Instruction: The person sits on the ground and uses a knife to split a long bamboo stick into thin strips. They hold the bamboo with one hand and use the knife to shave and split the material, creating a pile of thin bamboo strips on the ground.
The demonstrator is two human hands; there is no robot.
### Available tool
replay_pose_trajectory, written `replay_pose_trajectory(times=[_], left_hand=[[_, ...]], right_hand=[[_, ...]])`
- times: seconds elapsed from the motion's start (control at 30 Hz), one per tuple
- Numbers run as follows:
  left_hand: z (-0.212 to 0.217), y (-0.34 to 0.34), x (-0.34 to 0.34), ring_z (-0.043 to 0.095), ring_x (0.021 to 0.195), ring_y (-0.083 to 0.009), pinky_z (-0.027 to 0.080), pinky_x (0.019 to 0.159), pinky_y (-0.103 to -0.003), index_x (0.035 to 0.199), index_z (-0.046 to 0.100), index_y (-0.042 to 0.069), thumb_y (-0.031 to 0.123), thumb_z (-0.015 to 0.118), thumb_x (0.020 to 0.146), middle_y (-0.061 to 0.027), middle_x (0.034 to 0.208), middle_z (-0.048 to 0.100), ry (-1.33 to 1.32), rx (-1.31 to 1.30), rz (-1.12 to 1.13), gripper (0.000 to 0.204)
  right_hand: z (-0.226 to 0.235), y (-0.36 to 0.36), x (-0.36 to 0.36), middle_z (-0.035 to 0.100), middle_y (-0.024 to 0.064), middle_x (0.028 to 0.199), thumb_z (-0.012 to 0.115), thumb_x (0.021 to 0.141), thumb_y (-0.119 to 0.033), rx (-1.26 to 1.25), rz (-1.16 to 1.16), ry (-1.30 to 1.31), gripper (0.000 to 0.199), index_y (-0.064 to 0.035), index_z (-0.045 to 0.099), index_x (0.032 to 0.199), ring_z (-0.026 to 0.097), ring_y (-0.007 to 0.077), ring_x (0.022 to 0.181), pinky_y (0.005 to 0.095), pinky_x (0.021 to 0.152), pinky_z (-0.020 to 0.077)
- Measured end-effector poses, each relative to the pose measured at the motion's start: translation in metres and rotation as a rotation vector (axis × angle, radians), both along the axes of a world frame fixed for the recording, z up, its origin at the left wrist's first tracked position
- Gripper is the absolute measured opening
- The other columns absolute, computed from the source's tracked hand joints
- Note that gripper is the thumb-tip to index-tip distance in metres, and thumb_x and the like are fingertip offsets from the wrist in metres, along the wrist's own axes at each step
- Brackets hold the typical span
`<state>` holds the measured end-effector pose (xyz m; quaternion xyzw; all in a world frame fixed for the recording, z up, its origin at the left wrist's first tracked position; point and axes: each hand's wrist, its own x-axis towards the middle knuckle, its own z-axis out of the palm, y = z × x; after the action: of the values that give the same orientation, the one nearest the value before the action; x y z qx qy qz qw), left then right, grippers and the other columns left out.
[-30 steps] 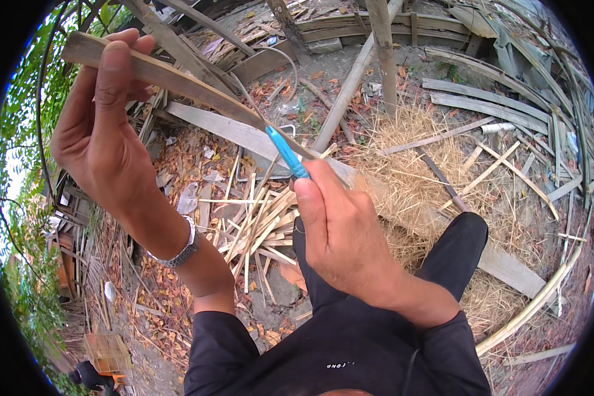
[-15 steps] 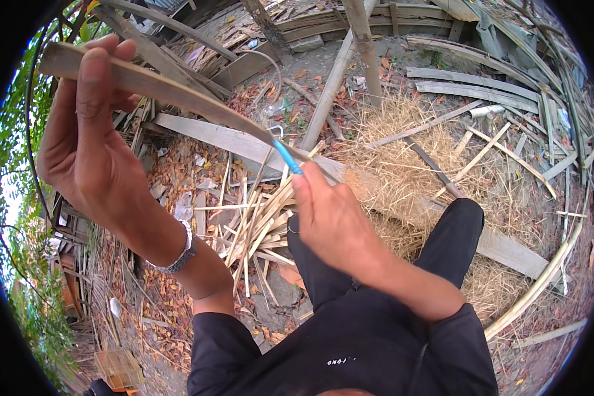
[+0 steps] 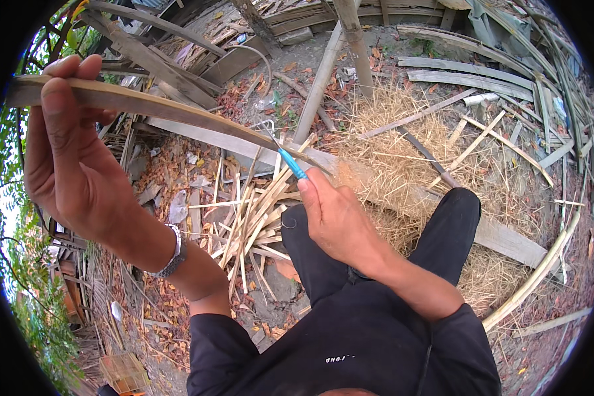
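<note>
My left hand [image 3: 69,162] is raised at the upper left and grips one end of a long, curved bamboo strip [image 3: 178,112], which runs to the right and down toward the middle. My right hand [image 3: 336,218] holds a small tool with a blue handle [image 3: 292,163]; its metal tip touches the strip's far end. A metal bracelet [image 3: 171,254] sits on my left wrist. Below the strip, a heap of thin bamboo slivers [image 3: 251,224] lies on the ground in front of my knees.
Dry straw [image 3: 402,165] covers the ground at right. A grey plank [image 3: 508,241] lies across it. A pole [image 3: 323,72] and several bamboo slats [image 3: 468,72] lie at the back. Green leaves [image 3: 36,310] fill the left edge. My legs in black trousers [image 3: 442,237] are bent.
Both hands have drifted lower and slightly left in the picture. The blue-handled tool has stayed against the strip near its far end.
</note>
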<state>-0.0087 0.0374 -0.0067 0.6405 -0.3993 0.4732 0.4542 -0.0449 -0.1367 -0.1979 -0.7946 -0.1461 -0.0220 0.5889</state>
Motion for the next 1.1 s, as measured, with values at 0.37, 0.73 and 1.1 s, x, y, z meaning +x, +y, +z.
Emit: replay_pose_trajectory(times=[0.37,0.73,1.1], left_hand=[[-0.001,0.008,0.002,0.066,0.087,-0.0219,0.049,0.058,-0.026,0.106,0.06,-0.009,0.011,0.05,0.094,-0.0225,0.101,0.064,0.031,0.04,-0.065,0.026],[0.001,0.019,-0.002,0.063,0.097,-0.0263,0.054,0.066,-0.028,0.112,0.057,-0.009,0.012,0.044,0.096,-0.0231,0.11,0.06,0.057,0.007,-0.148,0.029],[0.014,0.092,-0.013,0.056,0.109,-0.0316,0.045,0.095,-0.04,0.12,0.049,-0.011,0.014,0.039,0.096,-0.0262,0.117,0.055,0.229,-0.036,-0.275,0.036]], right_hand=[[-0.062,-0.002,0.016,0.052,0.0287,0.059,0.037,0.098,-0.023,-0.182,-0.074,0.092,0.027,0.0005,0.048,0.096,0.053,0.0472,0.056,0.0519,0.055,0.0405],[-0.129,-0.017,0.041,0.054,0.0263,0.06,0.033,0.099,-0.026,-0.346,-0.08,0.216,0.036,0.0051,0.051,0.094,0.055,0.045,0.058,0.0492,0.058,0.0426],[-0.138,0.024,0.032,0.052,0.0277,0.059,0.038,0.097,-0.024,-0.05,-0.166,0.16,0.026,0.0004,0.046,0.092,0.052,0.0477,0.057,0.0524,0.053,0.0391]])
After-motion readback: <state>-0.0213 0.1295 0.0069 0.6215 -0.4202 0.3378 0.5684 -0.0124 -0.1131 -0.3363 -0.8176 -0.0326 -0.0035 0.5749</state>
